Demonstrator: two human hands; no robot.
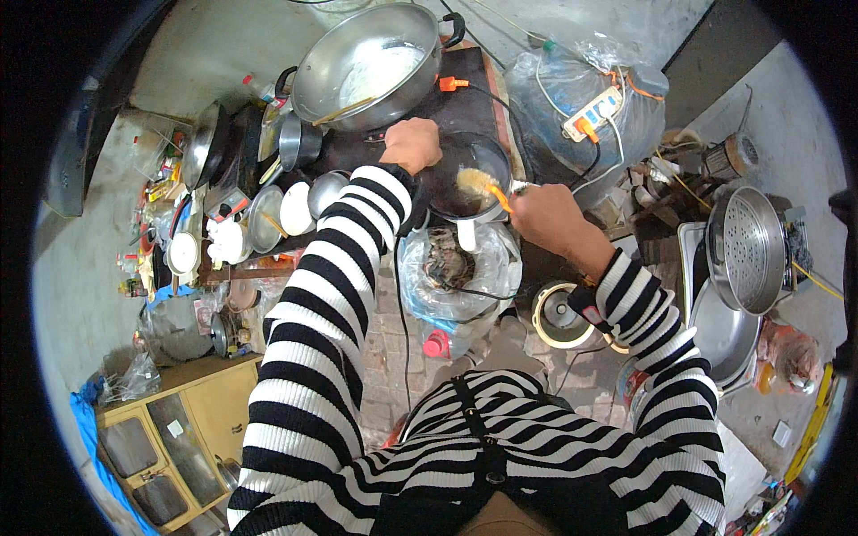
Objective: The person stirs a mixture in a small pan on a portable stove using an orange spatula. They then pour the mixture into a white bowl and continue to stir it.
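My right hand (546,218) is closed around the orange handle of a scrubbing brush (477,181). The brush's pale, fuzzy head lies inside a dark pan (446,164) with a white handle that points towards me. Just left of the pan is my left hand (411,143), its fingers curled; what it grips, if anything, is hidden. Beyond that hand stands a large steel wok (369,67) with whitish contents and wooden chopsticks (343,112) on its near rim.
An orange plug (453,84) lies behind the pan. A power strip (593,114) with cords rests on plastic wrapping at the right. Bowls, pots and a white container (229,241) crowd the left. Below the pan are a plastic-lined bin (493,295) and a round pot (562,315); a steamer (747,251) stands far right.
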